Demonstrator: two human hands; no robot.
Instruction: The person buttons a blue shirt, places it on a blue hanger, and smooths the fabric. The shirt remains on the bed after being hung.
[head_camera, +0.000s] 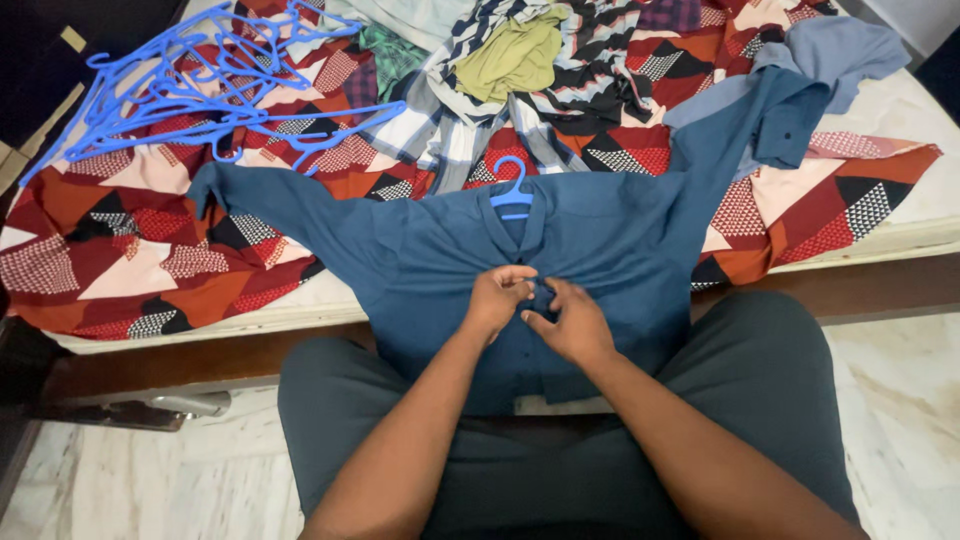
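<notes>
A dark blue shirt (420, 250) lies spread over the bed's edge and my lap, sleeves out to both sides. A blue plastic hanger (513, 190) sits inside its collar, hook pointing away from me. My left hand (497, 298) and my right hand (567, 322) meet at the shirt's front placket below the collar. The fingertips of both pinch the fabric there, at what looks like a button.
A pile of blue hangers (190, 85) lies at the back left on the red patterned bedsheet (110, 250). Several crumpled clothes (520, 60) are heaped at the back. A light blue garment (840, 50) lies at the right. Marble floor (130, 480) is below.
</notes>
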